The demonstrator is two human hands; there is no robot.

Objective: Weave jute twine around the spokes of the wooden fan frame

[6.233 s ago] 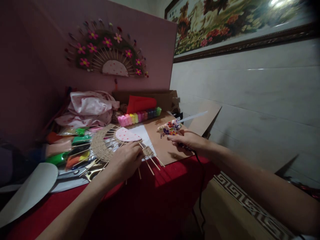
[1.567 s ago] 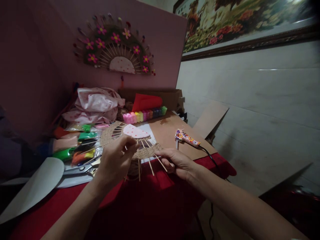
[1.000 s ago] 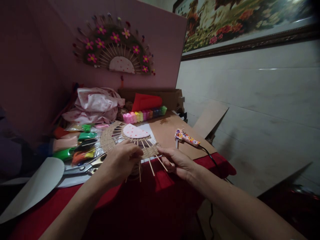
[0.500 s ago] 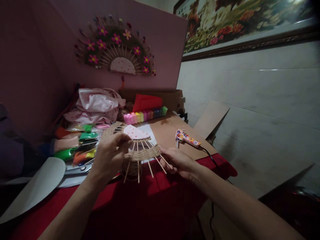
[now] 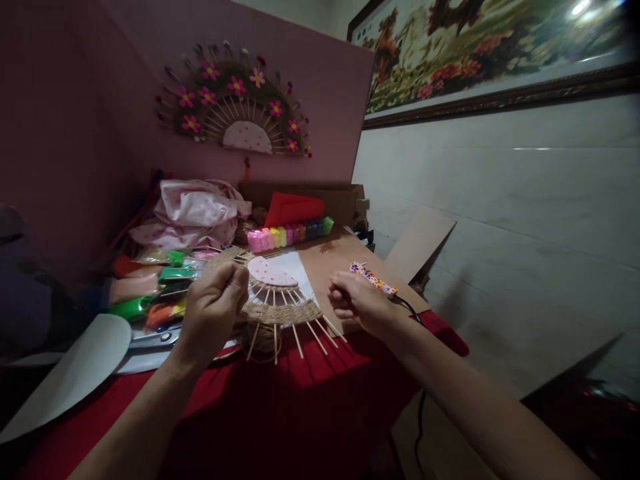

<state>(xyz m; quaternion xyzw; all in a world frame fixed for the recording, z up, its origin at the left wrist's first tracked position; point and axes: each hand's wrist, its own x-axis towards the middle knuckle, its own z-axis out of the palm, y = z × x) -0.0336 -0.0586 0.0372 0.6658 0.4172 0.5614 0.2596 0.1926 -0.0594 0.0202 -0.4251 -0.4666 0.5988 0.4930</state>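
A half-round fan (image 5: 283, 312) of thin wooden sticks, woven with a band of brown twine, lies between my hands at the table's front edge. Its centre is a white piece with pink dots (image 5: 273, 272), and its stick ends point towards me. My left hand (image 5: 213, 307) is closed in a fist against the fan's left side, covering part of the band; what its fingers grip is hidden. To the right of the fan, apart from it, my right hand (image 5: 361, 300) is closed too, fingers curled, their contents too small to make out. A ball of twine (image 5: 263, 341) shows beneath the sticks.
A flower-patterned glue gun (image 5: 377, 280) with a black cord lies behind my right hand on cardboard (image 5: 320, 257). Scissors (image 5: 165, 338) and bags of coloured clay (image 5: 133, 290) are at left. Pink cloth (image 5: 200, 210) is heaped behind. A finished flowered fan (image 5: 247, 137) hangs above.
My right hand has come off the fan's right end, moving up and closing. My left hand has drawn slightly left into a tighter fist. The fan's right side has dipped a little.
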